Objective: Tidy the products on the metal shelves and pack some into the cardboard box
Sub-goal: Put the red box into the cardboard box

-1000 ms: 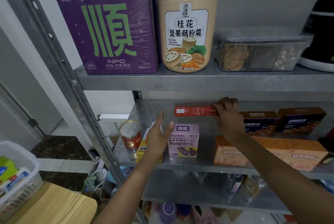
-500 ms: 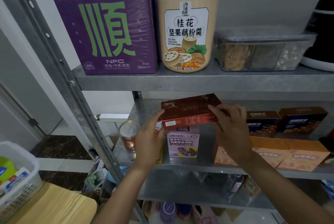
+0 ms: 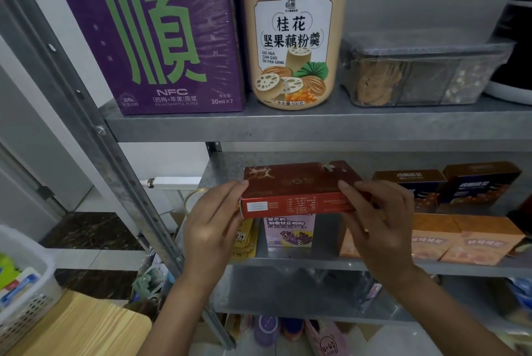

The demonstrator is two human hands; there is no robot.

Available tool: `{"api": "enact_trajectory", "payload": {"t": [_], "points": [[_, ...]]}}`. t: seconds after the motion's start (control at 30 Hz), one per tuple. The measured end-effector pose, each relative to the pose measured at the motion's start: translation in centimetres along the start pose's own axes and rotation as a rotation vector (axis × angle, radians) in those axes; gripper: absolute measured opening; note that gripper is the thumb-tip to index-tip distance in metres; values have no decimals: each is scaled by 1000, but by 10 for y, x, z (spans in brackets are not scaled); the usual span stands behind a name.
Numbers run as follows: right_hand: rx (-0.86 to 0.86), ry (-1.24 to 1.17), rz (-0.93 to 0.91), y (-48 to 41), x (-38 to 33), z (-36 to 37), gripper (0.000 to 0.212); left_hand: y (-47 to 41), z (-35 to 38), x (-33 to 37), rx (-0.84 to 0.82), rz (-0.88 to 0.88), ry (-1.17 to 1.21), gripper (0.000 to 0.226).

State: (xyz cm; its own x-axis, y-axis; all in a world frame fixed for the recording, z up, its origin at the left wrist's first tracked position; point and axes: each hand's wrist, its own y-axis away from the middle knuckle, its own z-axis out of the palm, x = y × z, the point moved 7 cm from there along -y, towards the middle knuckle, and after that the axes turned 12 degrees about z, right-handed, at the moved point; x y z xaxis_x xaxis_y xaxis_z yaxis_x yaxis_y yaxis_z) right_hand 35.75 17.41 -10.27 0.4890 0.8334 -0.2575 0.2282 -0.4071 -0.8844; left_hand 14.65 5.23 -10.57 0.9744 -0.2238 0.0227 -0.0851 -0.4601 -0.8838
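One red box, between left hand and right hand, overlaps purple carton.

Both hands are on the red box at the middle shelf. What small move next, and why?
Probably draw the red box straight back, clear of the shelves. The left hand and right hand grip its ends, it is held up in front of the purple carton, and no cardboard box is in view.
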Motion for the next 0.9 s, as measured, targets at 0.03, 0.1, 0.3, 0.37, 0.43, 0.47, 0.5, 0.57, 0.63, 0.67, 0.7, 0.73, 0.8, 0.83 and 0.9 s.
{"api": "enact_trajectory", "payload": {"t": [0.03,0.1,0.3,0.37,0.43,0.47,0.5,0.57,0.63,0.67,0.7,0.73,0.8,0.83,0.9], "points": [[9,-37,5,-2,-2,-4,39,-2,-3,2,8,-3,47,44],[3,-129,50,-5,-2,-10,40,-4,-7,-2,15,-138,220,46],[-214,-460,528,-3,20,-4,60,2,-6,-11,139,-737,718,40],[-309,-573,688,-2,25,1,62,6,-1,-12,159,-842,795,36],[-377,-688,827,-1,29,4,48,13,6,-16,155,-931,842,31],[-407,-744,902,1,31,6,42,16,8,-17,151,-963,857,29],[-433,-783,965,4,33,8,39,19,10,-18,147,-990,870,28],[-475,-811,1066,10,38,11,35,24,14,-17,130,-1035,884,29],[-506,-818,1135,19,42,13,35,28,18,-16,108,-1076,904,30],[-525,-820,1160,24,44,14,36,30,20,-16,100,-1093,914,29],[-538,-825,1179,28,46,14,38,31,22,-15,93,-1108,930,29],[-546,-834,1199,33,49,15,44,32,24,-14,85,-1120,945,29],[-565,-842,1248,42,54,16,72,34,30,-10,68,-1149,976,27],[-581,-846,1275,47,57,17,85,35,33,-8,58,-1165,985,25],[-604,-863,1323,54,59,18,95,37,39,-3,26,-1197,992,24]]}}
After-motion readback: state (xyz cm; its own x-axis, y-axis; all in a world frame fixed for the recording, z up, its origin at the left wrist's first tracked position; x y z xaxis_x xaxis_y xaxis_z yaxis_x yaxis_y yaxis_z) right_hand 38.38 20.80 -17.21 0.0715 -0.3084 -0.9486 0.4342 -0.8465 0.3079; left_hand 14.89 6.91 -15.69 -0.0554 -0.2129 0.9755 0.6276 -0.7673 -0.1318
